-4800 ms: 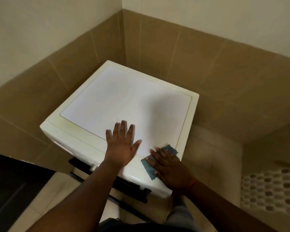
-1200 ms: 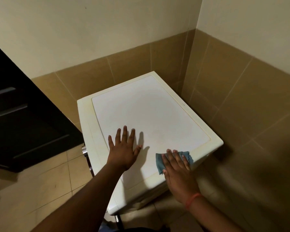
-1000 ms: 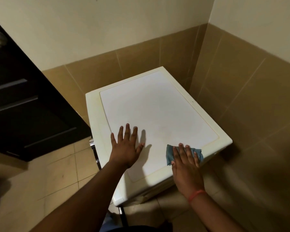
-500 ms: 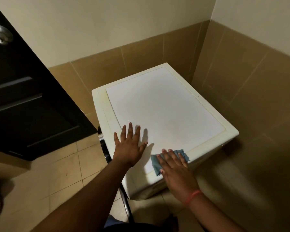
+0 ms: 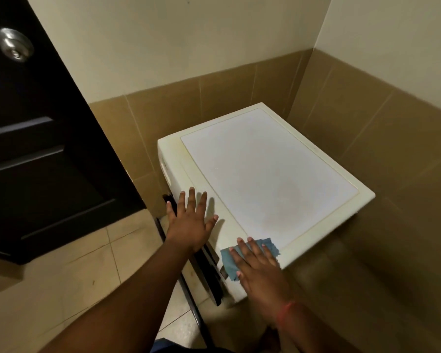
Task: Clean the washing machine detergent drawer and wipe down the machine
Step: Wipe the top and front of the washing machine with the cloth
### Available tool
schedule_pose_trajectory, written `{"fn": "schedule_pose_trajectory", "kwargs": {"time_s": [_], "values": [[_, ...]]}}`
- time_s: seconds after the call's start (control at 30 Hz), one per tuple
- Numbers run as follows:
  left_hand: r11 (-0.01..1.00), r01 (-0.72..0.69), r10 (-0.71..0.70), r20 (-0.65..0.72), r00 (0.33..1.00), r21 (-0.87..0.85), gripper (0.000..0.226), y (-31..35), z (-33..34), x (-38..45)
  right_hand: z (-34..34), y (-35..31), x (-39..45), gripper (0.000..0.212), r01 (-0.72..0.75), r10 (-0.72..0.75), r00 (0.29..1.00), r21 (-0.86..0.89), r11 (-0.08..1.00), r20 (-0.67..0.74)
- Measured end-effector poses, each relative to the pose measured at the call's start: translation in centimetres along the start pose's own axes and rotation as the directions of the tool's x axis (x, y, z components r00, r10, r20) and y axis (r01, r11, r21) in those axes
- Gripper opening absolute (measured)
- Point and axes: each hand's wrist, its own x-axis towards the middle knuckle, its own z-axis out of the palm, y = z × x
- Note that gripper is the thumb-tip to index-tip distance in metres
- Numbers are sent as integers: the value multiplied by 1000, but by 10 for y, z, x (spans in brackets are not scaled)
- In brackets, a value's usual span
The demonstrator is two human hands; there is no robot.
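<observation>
The white washing machine (image 5: 270,169) stands in the tiled corner, seen from above. My left hand (image 5: 191,222) lies flat with fingers spread on the front left edge of its top. My right hand (image 5: 257,268) presses a blue cloth (image 5: 229,261) flat against the near corner of the top, fingers extended over it. The dark front panel (image 5: 211,266) of the machine shows below the top's edge, between my hands. The detergent drawer itself I cannot make out.
A dark wooden door (image 5: 36,138) with a metal knob (image 5: 14,45) stands at the left. Brown wall tiles (image 5: 367,128) close in behind and to the right of the machine. Beige floor tiles (image 5: 87,266) lie at the lower left.
My right hand slid the cloth left along the near edge to the corner. My left hand shifted to the front left edge. The view swung so that more of the door shows.
</observation>
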Motion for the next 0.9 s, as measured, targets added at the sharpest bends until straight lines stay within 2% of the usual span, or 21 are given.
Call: {"fn": "schedule_pose_trajectory", "kwargs": {"time_s": [0.03, 0.13, 0.17, 0.27, 0.3, 0.33, 0.4, 0.47, 0.53, 0.6, 0.63, 0.73, 0.77, 0.83, 0.87, 0.9], "values": [[1000, -7, 7, 0, 1000, -4, 73, -9, -2, -3, -1, 0, 10, 52, -36, 36, 999, -10, 999, -27], [999, -42, 42, 12, 999, -5, 73, -26, -9, -12, -6, -12, 42, 52, -311, 312, 950, 68, 948, -2], [998, -56, 56, 11, 998, -6, 74, -28, -10, -14, -3, -24, 49, 56, -303, 303, 953, 80, 950, 14], [997, -83, 83, -10, 997, -5, 73, -32, -18, -17, 3, -44, 61, 56, -38, 38, 997, -10, 999, 61], [997, -83, 83, -18, 996, -3, 73, -34, -20, -16, 1, -40, 63, 57, -8, 10, 998, -27, 1000, 69], [997, -80, 80, -23, 997, -2, 73, -35, -22, -14, -1, -34, 66, 60, -28, 29, 997, -28, 999, 67], [998, -56, 56, -31, 998, 0, 74, -39, -24, -10, -2, -27, 69, 71, -177, 175, 981, 17, 984, 80], [1000, -17, 17, -36, 999, 5, 74, -43, -25, -5, -1, -31, 77, 66, -260, 256, 964, 66, 963, 69], [1000, 19, -19, -35, 999, 9, 73, -44, -23, -1, 5, -26, 81, 55, -147, 146, 989, 42, 988, 20], [999, 48, -48, -33, 998, 17, 73, -40, -20, 3, 3, 3, 83, 57, 2, -1, 1000, -44, 999, 28], [998, 60, -59, -30, 998, 21, 73, -36, -19, 6, 0, 21, 86, 62, -5, 8, 998, -55, 998, 55], [995, 97, -97, -24, 995, 5, 73, -20, -18, 16, -5, 50, 87, 70, -166, 165, 984, 7, 986, 60], [994, 110, -110, -23, 994, -1, 73, -12, -19, 21, -4, 53, 86, 69, -118, 116, 992, 29, 993, 57], [992, 129, -129, -22, 991, -4, 72, 3, -20, 31, 0, 63, 84, 59, 103, -103, 995, -1, 995, 13], [991, 135, -135, -23, 991, -4, 72, 13, -20, 38, -1, 78, 85, 56, 164, -164, 986, -30, 986, 6], [990, 139, -139, -26, 990, -5, 72, 22, -20, 43, -5, 93, 88, 56, 151, -150, 988, -44, 988, 23]]}}
